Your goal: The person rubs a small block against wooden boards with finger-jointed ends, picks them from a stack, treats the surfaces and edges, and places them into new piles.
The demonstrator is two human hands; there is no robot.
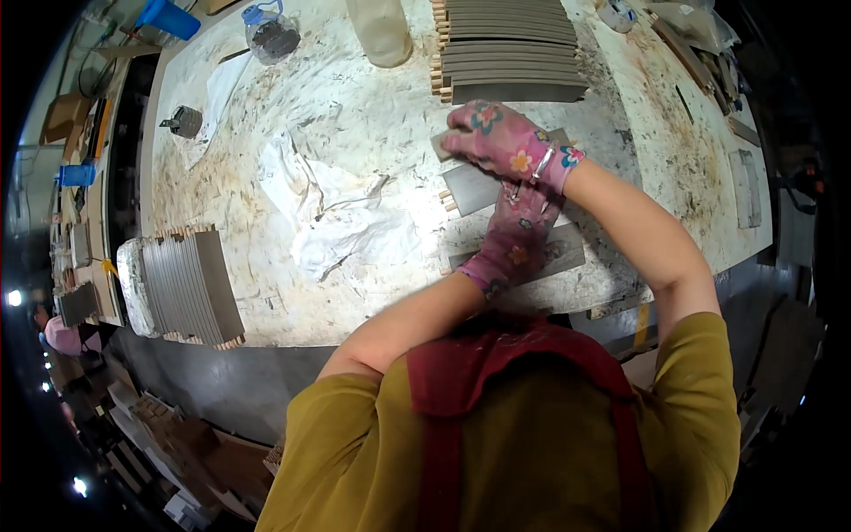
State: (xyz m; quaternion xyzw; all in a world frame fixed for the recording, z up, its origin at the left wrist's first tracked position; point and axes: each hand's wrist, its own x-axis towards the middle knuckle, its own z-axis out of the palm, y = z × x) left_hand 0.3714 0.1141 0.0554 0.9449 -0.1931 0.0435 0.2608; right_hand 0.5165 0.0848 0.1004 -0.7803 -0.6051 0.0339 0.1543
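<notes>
With the left hand [516, 232] pressed flat on the grey slat [474, 188] just below the upper stack of slats [512, 49] on the desk [355, 115], the right hand [505, 142], fingers curled around a small pad, should probably rub in even, light strokes.

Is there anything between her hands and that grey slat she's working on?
Nothing visible. The left hand presses flat on the grey slat, and the right hand reaches over it at the slat's far end, holding a small pad against it.
</notes>
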